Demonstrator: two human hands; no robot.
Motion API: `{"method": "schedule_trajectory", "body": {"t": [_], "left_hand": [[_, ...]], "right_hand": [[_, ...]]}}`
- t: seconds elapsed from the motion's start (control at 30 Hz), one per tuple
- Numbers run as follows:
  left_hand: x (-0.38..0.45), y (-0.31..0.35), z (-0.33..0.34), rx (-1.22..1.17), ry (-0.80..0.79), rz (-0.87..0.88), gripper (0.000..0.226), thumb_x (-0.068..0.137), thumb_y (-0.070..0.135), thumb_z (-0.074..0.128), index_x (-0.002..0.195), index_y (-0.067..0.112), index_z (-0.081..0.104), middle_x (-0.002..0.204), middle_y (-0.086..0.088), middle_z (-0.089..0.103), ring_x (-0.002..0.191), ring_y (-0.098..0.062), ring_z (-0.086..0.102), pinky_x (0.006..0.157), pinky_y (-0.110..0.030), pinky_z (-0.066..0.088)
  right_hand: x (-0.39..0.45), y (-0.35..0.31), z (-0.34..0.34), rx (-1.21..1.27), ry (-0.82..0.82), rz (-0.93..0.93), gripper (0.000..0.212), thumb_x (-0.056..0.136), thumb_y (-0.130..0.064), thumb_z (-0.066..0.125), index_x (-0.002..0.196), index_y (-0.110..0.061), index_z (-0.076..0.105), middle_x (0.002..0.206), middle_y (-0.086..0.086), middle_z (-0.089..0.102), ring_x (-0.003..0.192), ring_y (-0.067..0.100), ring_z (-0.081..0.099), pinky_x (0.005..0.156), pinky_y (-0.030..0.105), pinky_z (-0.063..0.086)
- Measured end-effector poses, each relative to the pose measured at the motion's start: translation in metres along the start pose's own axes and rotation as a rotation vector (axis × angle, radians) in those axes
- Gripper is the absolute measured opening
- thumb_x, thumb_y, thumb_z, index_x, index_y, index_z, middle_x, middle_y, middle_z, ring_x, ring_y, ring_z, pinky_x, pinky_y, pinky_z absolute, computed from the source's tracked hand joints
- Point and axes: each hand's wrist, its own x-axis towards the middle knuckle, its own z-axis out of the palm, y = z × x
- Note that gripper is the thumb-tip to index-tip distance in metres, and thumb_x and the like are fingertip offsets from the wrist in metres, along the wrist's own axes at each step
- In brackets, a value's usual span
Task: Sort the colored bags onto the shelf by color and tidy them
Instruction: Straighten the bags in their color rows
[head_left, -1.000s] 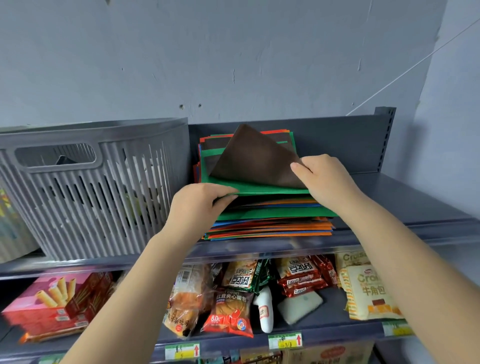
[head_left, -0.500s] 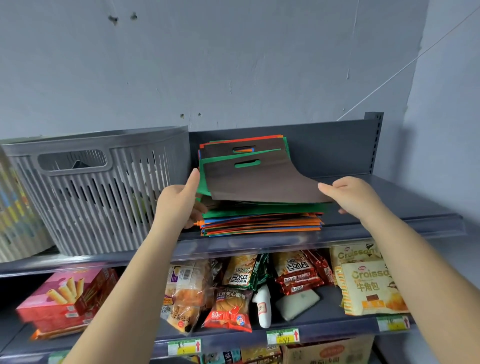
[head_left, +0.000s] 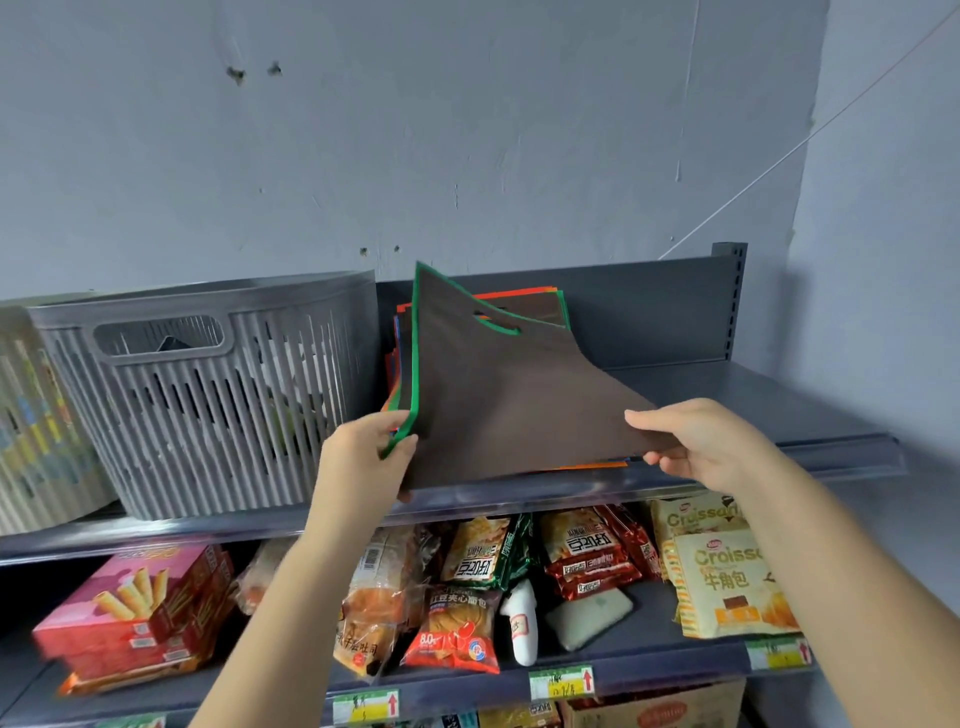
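A dark grey metal shelf (head_left: 810, 410) runs across the view, with a grey slatted plastic basket (head_left: 208, 400) standing on its left part. Just right of the basket, a flat brown fabric bag with green trim and a cut-out handle (head_left: 519, 405) is lifted at an angle above a stack of flat multicoloured bags (head_left: 540, 304) lying on the shelf. The left hand (head_left: 363, 457) pinches the brown bag's near left corner, its grip closed on the green edge; the right hand (head_left: 696, 441) pinches the near right edge between thumb and fingers. Snack packets (head_left: 587, 556) fill the lower shelf.
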Motion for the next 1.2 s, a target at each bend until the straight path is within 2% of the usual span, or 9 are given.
{"method": "schedule_trajectory", "body": {"t": [0.13,0.27,0.37,0.43,0.57,0.63,0.77,0.9,1.2], "left_hand": [[-0.023,-0.023,0.012,-0.409,0.082,-0.119,0.03,0.085,0.002,0.065,0.107,0.021,0.067,0.1,0.0,0.07,0.093,-0.01,0.064,0.09,-0.03,0.05],[-0.04,-0.037,0.035,-0.802,0.032,-0.207,0.024,0.083,0.004,0.066,0.099,0.019,0.074,0.087,0.007,0.074,0.082,-0.002,0.065,0.081,-0.019,0.054],[-0.048,-0.046,0.05,-1.013,-0.136,-0.26,0.034,0.052,0.043,0.087,0.076,0.02,0.076,0.077,-0.003,0.073,0.069,-0.011,0.066,0.063,-0.021,0.055],[-0.051,-0.052,0.058,-1.03,-0.284,-0.274,0.057,0.036,0.054,0.089,0.069,0.013,0.068,0.071,-0.01,0.071,0.062,-0.015,0.064,0.055,-0.023,0.053],[-0.06,-0.043,0.079,-1.08,-0.509,-0.206,0.009,0.092,0.007,0.054,0.093,0.01,0.063,0.07,0.003,0.07,0.058,-0.005,0.062,0.053,-0.015,0.05],[-0.072,-0.039,0.092,-1.031,-0.589,-0.144,0.027,0.094,-0.003,0.043,0.098,0.014,0.063,0.076,0.007,0.072,0.065,-0.002,0.064,0.059,-0.013,0.05],[-0.107,-0.037,0.12,-1.005,-0.702,-0.116,0.033,0.095,-0.005,0.04,0.098,0.018,0.063,0.088,0.016,0.072,0.074,0.007,0.063,0.069,-0.007,0.048],[-0.139,-0.038,0.143,-1.032,-0.894,-0.215,0.036,0.097,0.002,0.042,0.096,0.023,0.071,0.085,0.012,0.073,0.072,-0.001,0.066,0.069,-0.013,0.053],[-0.184,-0.003,0.145,-1.082,-1.047,-0.191,0.026,0.099,0.006,0.037,0.1,0.018,0.06,0.074,0.017,0.071,0.065,0.005,0.065,0.057,-0.009,0.05]], "right_hand": [[-0.021,0.017,-0.004,0.096,-0.033,-0.031,0.02,0.086,-0.017,0.066,0.101,-0.004,0.065,0.1,0.01,0.067,0.092,0.023,0.062,0.063,0.028,0.052],[-0.042,0.044,-0.002,0.038,0.158,-0.166,0.005,0.087,-0.019,0.067,0.09,-0.017,0.07,0.081,0.0,0.074,0.083,0.019,0.068,0.076,0.033,0.053],[-0.066,0.067,-0.003,-0.044,0.363,-0.314,0.016,0.087,-0.012,0.065,0.079,-0.025,0.07,0.076,-0.015,0.072,0.081,0.009,0.066,0.076,0.029,0.05],[-0.091,0.08,-0.006,-0.007,0.417,-0.304,0.019,0.088,-0.009,0.063,0.08,-0.026,0.068,0.075,-0.016,0.072,0.077,0.003,0.066,0.07,0.024,0.049],[-0.147,0.118,-0.017,0.107,0.469,-0.159,0.015,0.089,-0.007,0.06,0.091,-0.017,0.071,0.086,-0.002,0.075,0.082,0.013,0.071,0.072,0.028,0.052],[-0.177,0.14,-0.017,0.131,0.543,-0.076,0.014,0.089,-0.008,0.06,0.094,-0.015,0.071,0.088,0.001,0.075,0.084,0.018,0.071,0.075,0.033,0.054],[-0.236,0.174,-0.009,0.219,0.716,-0.002,0.017,0.09,-0.006,0.056,0.097,-0.01,0.071,0.093,0.007,0.074,0.091,0.023,0.07,0.081,0.034,0.055],[-0.298,0.202,-0.008,0.326,0.885,0.052,0.019,0.091,-0.005,0.054,0.1,-0.01,0.07,0.092,0.012,0.074,0.081,0.024,0.071,0.066,0.03,0.057],[-0.4,0.225,-0.043,0.521,1.183,0.001,0.019,0.093,-0.008,0.051,0.107,-0.012,0.064,0.098,0.011,0.072,0.078,0.02,0.071,0.066,0.03,0.059]]}}
